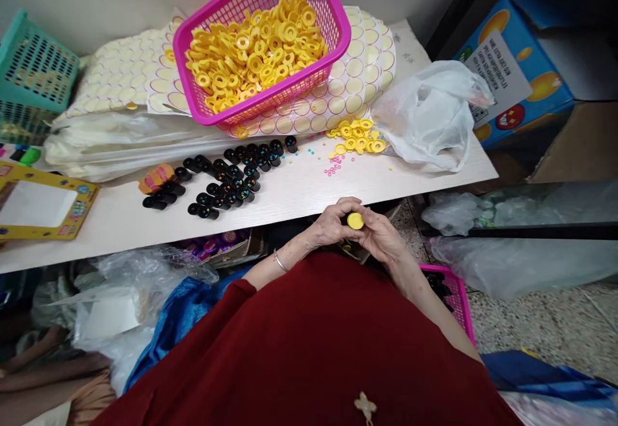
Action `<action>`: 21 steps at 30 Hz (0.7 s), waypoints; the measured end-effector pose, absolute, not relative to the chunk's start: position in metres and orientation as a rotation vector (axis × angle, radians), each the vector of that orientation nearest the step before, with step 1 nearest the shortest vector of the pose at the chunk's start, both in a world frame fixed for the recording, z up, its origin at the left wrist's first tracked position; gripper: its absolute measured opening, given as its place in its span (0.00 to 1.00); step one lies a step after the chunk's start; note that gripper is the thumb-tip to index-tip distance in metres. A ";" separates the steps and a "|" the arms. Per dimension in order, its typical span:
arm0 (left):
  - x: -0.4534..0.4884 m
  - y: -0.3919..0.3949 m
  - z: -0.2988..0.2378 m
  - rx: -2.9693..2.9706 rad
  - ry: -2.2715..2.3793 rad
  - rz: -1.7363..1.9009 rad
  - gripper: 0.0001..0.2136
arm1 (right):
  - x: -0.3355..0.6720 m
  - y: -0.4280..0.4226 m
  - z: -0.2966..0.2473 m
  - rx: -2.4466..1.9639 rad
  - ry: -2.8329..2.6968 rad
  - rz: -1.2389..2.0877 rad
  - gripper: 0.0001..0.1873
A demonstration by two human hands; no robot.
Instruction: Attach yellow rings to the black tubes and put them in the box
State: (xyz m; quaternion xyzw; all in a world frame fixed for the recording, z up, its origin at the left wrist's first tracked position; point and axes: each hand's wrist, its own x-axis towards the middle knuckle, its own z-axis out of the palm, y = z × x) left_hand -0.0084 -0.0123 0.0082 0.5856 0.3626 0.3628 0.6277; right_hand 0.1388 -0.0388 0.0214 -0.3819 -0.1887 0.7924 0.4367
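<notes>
Both my hands meet just below the table's front edge, over my red lap. My left hand [329,225] and my right hand [381,236] are closed together around a small yellow cap piece [355,221], which shows between the fingertips. A black part seems to sit under it, mostly hidden by my fingers. On the table [120,220] ahead lie several black tubes [226,178] with coloured dots inside. A small heap of yellow rings [355,136] lies to the right of them. A pink basket [261,40] full of yellow rings stands behind.
Sheets of round stickers [357,65] lie under the pink basket. A teal basket [33,75] is at the far left, a yellow card frame [43,204] at the left edge, a white plastic bag [429,117] at the right. Tiny beads [333,167] are scattered. A second pink basket [456,297] sits by my right elbow.
</notes>
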 end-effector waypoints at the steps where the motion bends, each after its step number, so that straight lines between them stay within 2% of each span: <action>1: -0.008 -0.012 0.008 1.352 0.833 0.825 0.20 | 0.139 -0.038 0.022 -0.957 -0.474 1.959 0.19; 13: -0.005 -0.009 0.010 1.455 0.702 0.923 0.21 | 0.133 -0.037 0.033 -1.031 -0.555 1.861 0.15; 17: -0.005 -0.007 0.006 1.486 0.723 0.904 0.21 | 0.132 -0.035 0.032 -1.068 -0.503 1.803 0.15; 21: -0.007 -0.004 0.004 1.545 0.779 0.851 0.19 | 0.134 -0.033 0.028 -1.066 -0.504 1.902 0.19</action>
